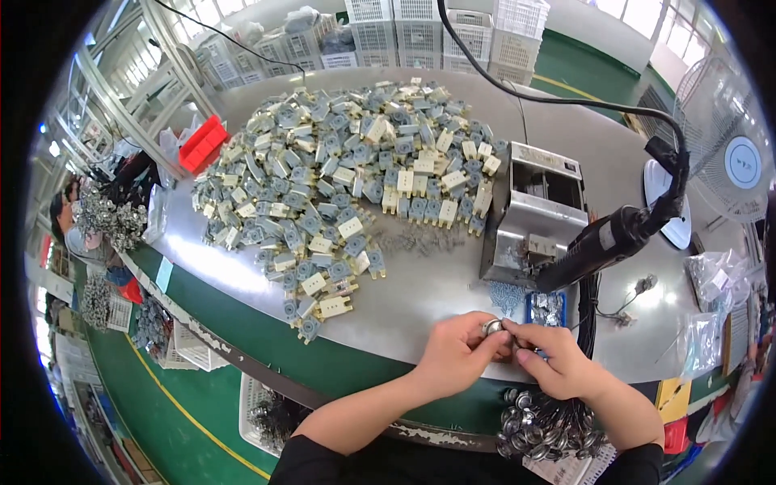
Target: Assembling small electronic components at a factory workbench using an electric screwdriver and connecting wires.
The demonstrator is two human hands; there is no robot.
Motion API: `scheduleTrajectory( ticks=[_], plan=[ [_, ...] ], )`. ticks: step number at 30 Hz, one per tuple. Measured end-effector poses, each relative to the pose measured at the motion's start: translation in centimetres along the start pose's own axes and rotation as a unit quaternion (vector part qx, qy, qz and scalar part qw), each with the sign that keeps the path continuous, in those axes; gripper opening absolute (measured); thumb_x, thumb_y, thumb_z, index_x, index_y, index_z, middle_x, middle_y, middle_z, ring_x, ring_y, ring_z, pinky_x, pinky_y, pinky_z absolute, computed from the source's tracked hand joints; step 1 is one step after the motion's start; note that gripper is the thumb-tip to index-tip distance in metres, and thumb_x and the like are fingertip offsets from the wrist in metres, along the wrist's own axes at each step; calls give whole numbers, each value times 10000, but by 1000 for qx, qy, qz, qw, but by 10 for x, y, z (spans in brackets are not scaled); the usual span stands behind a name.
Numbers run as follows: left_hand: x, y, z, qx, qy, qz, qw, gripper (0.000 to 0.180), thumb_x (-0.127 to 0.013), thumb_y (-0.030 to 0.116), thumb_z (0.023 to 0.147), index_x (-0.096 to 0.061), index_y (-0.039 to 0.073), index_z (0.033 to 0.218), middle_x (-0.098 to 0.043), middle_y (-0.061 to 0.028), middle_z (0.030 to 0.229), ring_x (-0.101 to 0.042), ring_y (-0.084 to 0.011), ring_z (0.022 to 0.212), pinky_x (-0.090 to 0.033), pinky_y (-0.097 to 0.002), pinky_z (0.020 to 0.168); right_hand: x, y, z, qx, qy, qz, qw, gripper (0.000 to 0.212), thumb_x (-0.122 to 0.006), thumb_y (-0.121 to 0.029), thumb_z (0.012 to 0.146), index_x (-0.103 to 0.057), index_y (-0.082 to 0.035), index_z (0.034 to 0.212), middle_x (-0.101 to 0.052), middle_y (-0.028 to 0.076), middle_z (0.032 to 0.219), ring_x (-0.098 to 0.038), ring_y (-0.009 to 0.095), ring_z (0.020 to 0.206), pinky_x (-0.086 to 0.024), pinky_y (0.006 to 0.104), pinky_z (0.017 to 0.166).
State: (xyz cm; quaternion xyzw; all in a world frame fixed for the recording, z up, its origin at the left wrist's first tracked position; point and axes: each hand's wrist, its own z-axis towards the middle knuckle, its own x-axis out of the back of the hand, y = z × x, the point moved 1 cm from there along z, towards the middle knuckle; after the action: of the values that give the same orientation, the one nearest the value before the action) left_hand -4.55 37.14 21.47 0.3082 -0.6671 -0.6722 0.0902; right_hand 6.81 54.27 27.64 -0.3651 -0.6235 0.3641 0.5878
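Observation:
In front of me, over the near edge of the metal table, my left hand [459, 356] is closed with its fingertips pinching a small round shiny metal part [491, 326]. My right hand [558, 362] meets it from the other side, thumb and fingers pressed against the same part. A dark bit shows between the two hands, too small to make out. Just below the right hand hangs a bundle of black wires with round metal heads [543, 427]. Beyond the hands are a blue tray of small metal pieces [529, 309] and scattered tiny light-blue pieces [508, 296].
A large heap of grey and cream switch-like blocks [347, 158] covers the table's middle and left. To the right stand a metal fixture [540, 206] and a black cylindrical tool [594, 249] on a cable. A red bin [203, 145], a fan [740, 162] and plastic bags [715, 279] are farther out.

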Motion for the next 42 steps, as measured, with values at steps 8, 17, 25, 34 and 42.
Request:
scheduleTrajectory(
  ticks=[8, 17, 25, 34, 42],
  plan=[
    [21, -3, 1, -7, -87, -43, 995, 239, -631, -32, 1019, -609, -84, 1250, -770, -168, 986, -780, -232, 888, -641, -352, 803, 5, 11, 5, 45, 7, 2, 999, 394, -601, -4, 987, -648, 14, 1378, -753, 208, 1060, -751, 306, 925, -571, 365, 852],
    [25, -2, 12, 51, -144, -134, 979, 238, -608, 54, 1060, -611, -70, 1262, -762, -187, 1035, -769, -273, 931, -639, -402, 848, 1, 14, -2, -71, 76, 84, 991, 328, -643, 22, 945, -728, 19, 1262, -765, 170, 940, -726, 245, 773, -553, 326, 735],
    [11, 13, 3, -249, 60, 394, 883, 131, -705, -18, 970, -678, -47, 1095, -773, -123, 939, -744, -175, 757, -608, -310, 676, -7, 13, 13, 88, 90, -1, 992, 364, -661, 5, 949, -692, 41, 1309, -671, 146, 796, -640, 263, 665, -491, 355, 640],
    [17, -7, 9, -34, -63, -82, 994, 177, -678, 27, 1007, -631, -39, 1165, -758, -158, 1014, -781, -241, 890, -641, -353, 774, 3, 23, 8, 108, 49, 92, 989, 362, -670, 12, 959, -701, 28, 1319, -678, 129, 795, -637, 197, 678, -482, 319, 647],
    [34, 20, -2, -15, -63, 14, 998, 330, -730, 103, 994, -607, -55, 1257, -761, -141, 1012, -765, -217, 937, -631, -346, 816, 21, 2, 7, -61, -25, -50, 997, 440, -801, -161, 880, -718, -13, 1286, -684, 157, 748, -688, 264, 684, -544, 351, 711]
  ],
)
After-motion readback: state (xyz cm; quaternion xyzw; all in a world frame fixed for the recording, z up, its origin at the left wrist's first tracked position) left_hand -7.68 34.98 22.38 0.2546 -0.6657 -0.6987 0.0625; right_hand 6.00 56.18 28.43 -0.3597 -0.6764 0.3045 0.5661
